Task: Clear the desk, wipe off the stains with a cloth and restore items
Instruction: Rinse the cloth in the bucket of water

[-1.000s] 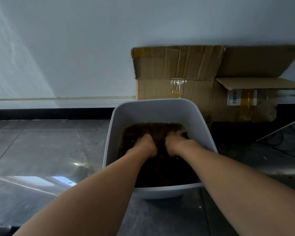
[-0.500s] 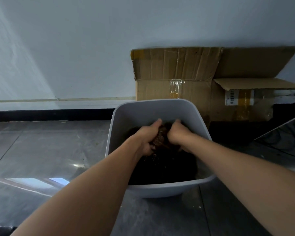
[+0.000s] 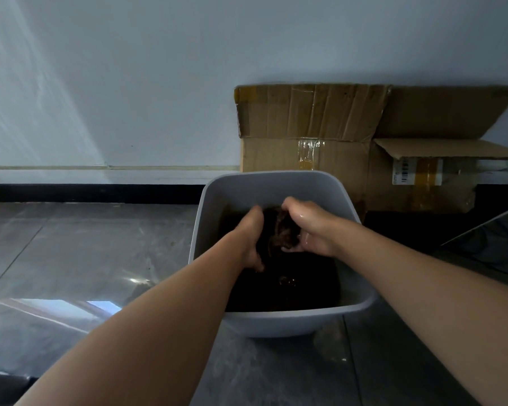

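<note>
While wet, lumpy brown cloth (image 3: 279,228) between left hand (image 3: 250,234) and right hand (image 3: 312,227).

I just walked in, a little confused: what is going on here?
A person works over a white basin of dark water on the floor. The left hand and right hand both grip a wet brown cloth just above the water, seemingly wringing it. A cardboard box stands behind.

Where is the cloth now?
Head view, right of centre: the cloth is gripped between left hand and right hand, inside the grey basin, above dark water.
</note>
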Action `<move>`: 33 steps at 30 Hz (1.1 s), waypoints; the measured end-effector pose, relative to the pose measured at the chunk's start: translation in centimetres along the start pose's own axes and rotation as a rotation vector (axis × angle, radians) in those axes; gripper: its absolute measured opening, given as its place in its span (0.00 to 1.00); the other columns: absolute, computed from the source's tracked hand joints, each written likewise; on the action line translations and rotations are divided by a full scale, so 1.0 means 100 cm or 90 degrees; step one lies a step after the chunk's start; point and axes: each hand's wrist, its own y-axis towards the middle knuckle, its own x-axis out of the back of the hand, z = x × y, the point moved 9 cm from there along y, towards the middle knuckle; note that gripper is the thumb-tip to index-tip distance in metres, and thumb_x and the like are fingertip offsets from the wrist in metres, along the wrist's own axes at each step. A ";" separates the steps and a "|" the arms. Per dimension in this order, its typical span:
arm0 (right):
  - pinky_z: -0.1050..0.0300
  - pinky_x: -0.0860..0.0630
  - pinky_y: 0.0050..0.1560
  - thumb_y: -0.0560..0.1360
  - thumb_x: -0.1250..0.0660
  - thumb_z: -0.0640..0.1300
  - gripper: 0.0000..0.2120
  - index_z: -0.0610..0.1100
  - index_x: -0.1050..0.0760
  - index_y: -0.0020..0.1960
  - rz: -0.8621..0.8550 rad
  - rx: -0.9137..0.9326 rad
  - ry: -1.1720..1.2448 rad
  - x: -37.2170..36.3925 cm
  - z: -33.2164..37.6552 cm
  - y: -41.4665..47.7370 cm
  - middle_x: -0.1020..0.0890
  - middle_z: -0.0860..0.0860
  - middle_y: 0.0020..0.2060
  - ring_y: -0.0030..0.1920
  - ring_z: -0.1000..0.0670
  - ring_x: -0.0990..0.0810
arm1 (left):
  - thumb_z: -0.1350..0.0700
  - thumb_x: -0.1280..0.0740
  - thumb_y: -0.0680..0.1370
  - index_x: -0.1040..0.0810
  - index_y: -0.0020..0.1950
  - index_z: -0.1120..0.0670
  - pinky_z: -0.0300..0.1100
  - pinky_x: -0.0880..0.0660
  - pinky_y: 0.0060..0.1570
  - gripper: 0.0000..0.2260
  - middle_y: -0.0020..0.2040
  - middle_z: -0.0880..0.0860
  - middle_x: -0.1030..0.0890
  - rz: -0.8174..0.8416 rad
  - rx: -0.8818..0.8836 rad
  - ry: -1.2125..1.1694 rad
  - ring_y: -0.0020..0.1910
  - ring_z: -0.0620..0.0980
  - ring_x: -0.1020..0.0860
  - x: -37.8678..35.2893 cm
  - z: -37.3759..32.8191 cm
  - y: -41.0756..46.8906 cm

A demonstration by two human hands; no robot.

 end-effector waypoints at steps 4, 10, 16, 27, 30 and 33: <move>0.49 0.19 0.46 0.81 0.37 0.48 0.10 0.41 0.26 0.56 -0.155 0.068 -0.278 0.019 -0.002 0.015 0.20 0.43 0.50 0.49 0.43 0.20 | 0.52 0.36 0.82 0.19 0.57 0.61 0.48 0.19 0.31 0.14 0.42 0.61 0.15 0.052 -0.043 0.061 0.34 0.56 0.16 -0.016 0.001 0.002; 0.48 0.24 0.57 0.79 0.41 0.35 0.22 0.42 0.35 0.73 -0.088 0.077 -0.781 0.010 -0.011 0.026 0.24 0.41 0.62 0.59 0.41 0.22 | 0.56 0.34 0.80 0.23 0.62 0.59 0.48 0.25 0.60 0.12 0.60 0.59 0.21 -0.188 -0.252 0.606 0.60 0.59 0.22 0.004 -0.020 0.012; 0.54 0.27 0.58 0.83 0.41 0.45 0.17 0.40 0.28 0.69 -0.011 0.035 -0.581 -0.007 -0.023 0.036 0.24 0.42 0.64 0.62 0.43 0.24 | 0.57 0.38 0.82 0.26 0.68 0.59 0.48 0.27 0.64 0.15 0.66 0.59 0.23 -0.048 -0.223 0.588 0.64 0.58 0.25 -0.015 -0.005 0.022; 0.56 0.30 0.44 0.82 0.44 0.45 0.14 0.39 0.23 0.50 -0.223 0.191 -0.414 -0.001 0.015 0.011 0.19 0.40 0.51 0.46 0.43 0.22 | 0.57 0.39 0.84 0.21 0.52 0.59 0.41 0.25 0.21 0.09 0.38 0.59 0.20 0.006 -0.104 -0.092 0.25 0.53 0.21 -0.010 -0.008 0.013; 0.52 0.23 0.48 0.82 0.44 0.40 0.18 0.38 0.33 0.70 -0.234 0.092 -0.497 0.018 0.002 0.018 0.23 0.39 0.61 0.56 0.40 0.22 | 0.57 0.37 0.83 0.20 0.54 0.60 0.45 0.21 0.24 0.08 0.41 0.58 0.17 0.046 -0.086 -0.072 0.30 0.54 0.18 -0.017 -0.007 0.009; 0.48 0.24 0.58 0.79 0.40 0.38 0.33 0.48 0.49 0.80 -0.121 0.051 -0.643 0.012 -0.012 0.024 0.28 0.40 0.68 0.63 0.40 0.24 | 0.60 0.30 0.76 0.21 0.58 0.63 0.46 0.19 0.35 0.12 0.48 0.60 0.16 -0.070 -0.167 0.153 0.39 0.57 0.17 0.002 -0.010 0.021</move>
